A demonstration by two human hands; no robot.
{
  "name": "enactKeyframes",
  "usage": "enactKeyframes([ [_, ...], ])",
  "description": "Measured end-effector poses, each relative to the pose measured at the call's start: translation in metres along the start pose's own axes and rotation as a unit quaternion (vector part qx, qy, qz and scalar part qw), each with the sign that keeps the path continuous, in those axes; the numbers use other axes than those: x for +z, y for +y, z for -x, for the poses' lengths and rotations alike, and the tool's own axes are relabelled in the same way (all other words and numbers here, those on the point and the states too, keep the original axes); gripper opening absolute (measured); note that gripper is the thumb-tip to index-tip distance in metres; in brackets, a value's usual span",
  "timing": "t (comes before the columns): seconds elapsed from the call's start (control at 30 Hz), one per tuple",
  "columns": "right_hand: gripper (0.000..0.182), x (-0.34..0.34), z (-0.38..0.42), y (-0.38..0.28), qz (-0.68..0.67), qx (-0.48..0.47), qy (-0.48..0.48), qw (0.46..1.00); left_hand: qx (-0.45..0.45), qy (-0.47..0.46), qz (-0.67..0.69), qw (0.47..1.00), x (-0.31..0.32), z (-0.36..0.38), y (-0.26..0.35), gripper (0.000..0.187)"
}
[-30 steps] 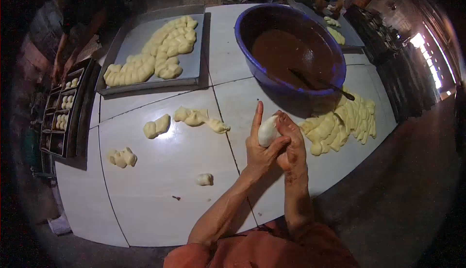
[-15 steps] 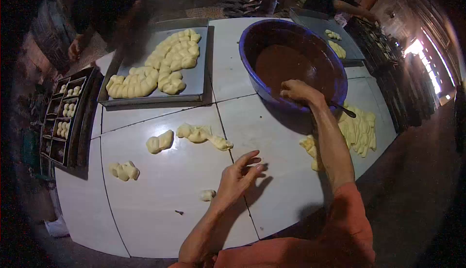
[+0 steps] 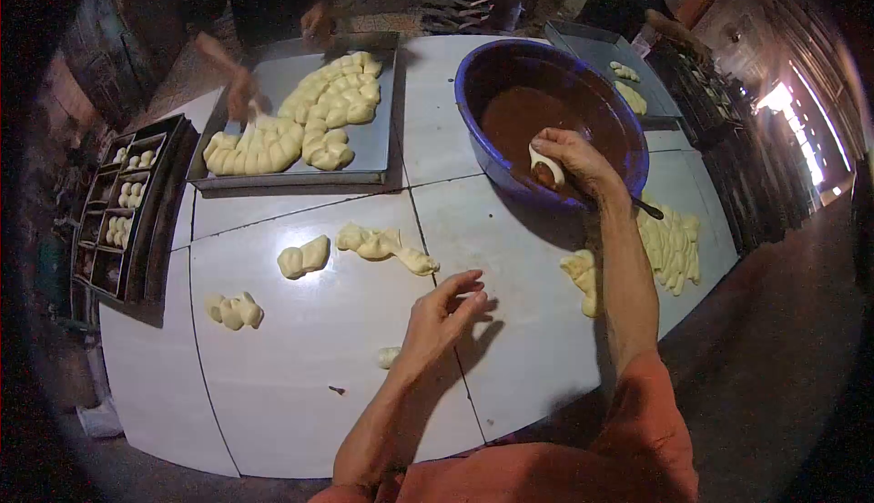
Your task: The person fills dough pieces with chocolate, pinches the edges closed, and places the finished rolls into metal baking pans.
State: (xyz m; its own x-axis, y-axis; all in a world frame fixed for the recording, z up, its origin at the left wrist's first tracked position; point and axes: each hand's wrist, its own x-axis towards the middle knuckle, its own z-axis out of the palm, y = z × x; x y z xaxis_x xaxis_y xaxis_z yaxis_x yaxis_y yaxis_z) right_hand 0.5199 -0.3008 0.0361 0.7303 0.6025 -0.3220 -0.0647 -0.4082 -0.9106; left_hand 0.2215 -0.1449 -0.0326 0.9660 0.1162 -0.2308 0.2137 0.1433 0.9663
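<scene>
My right hand [image 3: 575, 157] is closed on a white spoon [image 3: 537, 157] with brown filling in its bowl, just inside the near edge of a blue tub [image 3: 475, 139]. Thick brown filling [image 3: 521, 119] lies in the tub. My left hand [image 3: 442, 316] hovers over the table, palm turned inward, fingers apart and nothing in them. Beside its wrist sits a small dough piece [image 3: 388, 357], partly hidden. Farther off are a long dough strip [image 3: 378, 243], a dough lump [image 3: 303, 257] and another lump [image 3: 234, 311].
A metal tray [image 3: 291, 180] of dough pieces stands back left, with another person's hand [image 3: 242, 93] at it. A dark handle [image 3: 648, 209] sticks out beside the tub. More dough [image 3: 672, 246] lies at right. A divided rack [image 3: 127, 207] stands left; another tray [image 3: 592, 43] stands behind.
My right hand has risen from the filling, bringing the filled white spoon into sight. My left hand stays nearly in place. The other person's hands have come over the left tray.
</scene>
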Motion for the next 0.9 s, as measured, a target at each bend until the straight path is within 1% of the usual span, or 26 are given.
enactKeyframes([
  [0.07,0.018,0.009,0.013,-0.007,-0.142,-0.056,-0.001,0.988,0.041,0.012,0.025,0.999,0.004,-0.016,-0.007,0.044],
  [0.1,0.018,0.025,0.025,-0.015,-0.166,-0.073,0.017,0.983,0.037,0.005,0.067,0.997,0.008,-0.024,-0.007,0.044],
  [0.13,0.018,0.042,0.034,-0.018,-0.163,-0.07,0.01,0.984,0.064,-0.003,0.071,0.995,0.011,-0.029,-0.002,0.046],
  [0.2,0.018,0.075,0.052,-0.014,-0.291,-0.065,0.017,0.954,0.053,0.007,0.171,0.984,0.02,-0.033,0.012,0.05],
  [0.23,0.018,0.09,0.059,-0.008,-0.292,-0.055,0.008,0.955,0.046,0.018,0.174,0.984,0.024,-0.034,0.012,0.05],
  [0.3,0.017,0.117,0.072,0.005,-0.328,-0.061,-0.022,0.942,0.026,0.034,0.342,0.939,0.025,-0.033,0.007,0.054],
  [0.33,0.017,0.129,0.073,0.022,-0.34,-0.068,-0.019,0.938,0.022,0.014,0.386,0.922,0.018,-0.031,0.003,0.054],
  [0.4,0.02,0.148,0.081,0.038,-0.349,-0.073,-0.031,0.934,0.025,0.037,0.375,0.926,0.006,-0.012,0.002,0.049],
  [0.43,0.02,0.155,0.087,0.041,-0.352,-0.069,-0.036,0.933,0.022,0.044,0.375,0.926,-0.002,-0.008,-0.01,0.049],
  [0.47,0.025,0.161,0.095,0.042,-0.309,-0.049,-0.05,0.948,0.024,0.069,0.35,0.934,-0.012,-0.006,-0.028,0.046],
  [0.5,0.032,0.168,0.101,0.043,-0.265,-0.03,-0.063,0.962,0.027,0.093,0.324,0.941,-0.02,0.0,-0.033,0.044],
  [0.53,0.032,0.177,0.106,0.047,-0.268,-0.028,-0.068,0.961,0.025,0.099,0.322,0.941,-0.027,0.006,-0.036,0.044],
  [0.57,0.045,0.186,0.11,0.053,-0.144,-0.114,-0.062,0.981,0.017,0.122,0.317,0.94,-0.033,0.012,-0.04,0.043],
  [0.6,0.058,0.195,0.111,0.058,-0.016,-0.198,-0.055,0.979,0.01,0.145,0.312,0.939,-0.037,0.018,-0.038,0.043],
  [0.63,0.069,0.203,0.111,0.06,0.101,-0.269,-0.043,0.957,0.013,0.164,0.307,0.937,-0.036,0.025,-0.032,0.039],
  [0.67,0.069,0.212,0.112,0.061,0.099,-0.269,-0.046,0.957,0.012,0.168,0.306,0.937,-0.038,0.03,-0.031,0.039],
  [0.73,0.055,0.236,0.12,0.061,0.162,-0.281,0.029,0.945,0.033,0.179,0.237,0.954,-0.043,0.038,-0.031,0.038],
  [0.77,0.039,0.249,0.122,0.063,0.1,-0.276,0.075,0.953,0.047,0.219,0.198,0.954,-0.045,0.038,-0.033,0.037],
  [0.8,0.039,0.256,0.118,0.07,0.098,-0.275,0.074,0.954,0.046,0.22,0.197,0.954,-0.048,0.042,-0.03,0.037],
  [0.87,0.029,0.268,0.111,0.085,0.066,-0.283,0.121,0.949,0.011,0.234,0.144,0.961,-0.055,0.052,-0.021,0.047],
  [0.9,0.024,0.275,0.116,0.074,0.098,-0.285,0.153,0.941,0.028,0.252,0.142,0.957,-0.055,0.051,-0.025,0.046],
])
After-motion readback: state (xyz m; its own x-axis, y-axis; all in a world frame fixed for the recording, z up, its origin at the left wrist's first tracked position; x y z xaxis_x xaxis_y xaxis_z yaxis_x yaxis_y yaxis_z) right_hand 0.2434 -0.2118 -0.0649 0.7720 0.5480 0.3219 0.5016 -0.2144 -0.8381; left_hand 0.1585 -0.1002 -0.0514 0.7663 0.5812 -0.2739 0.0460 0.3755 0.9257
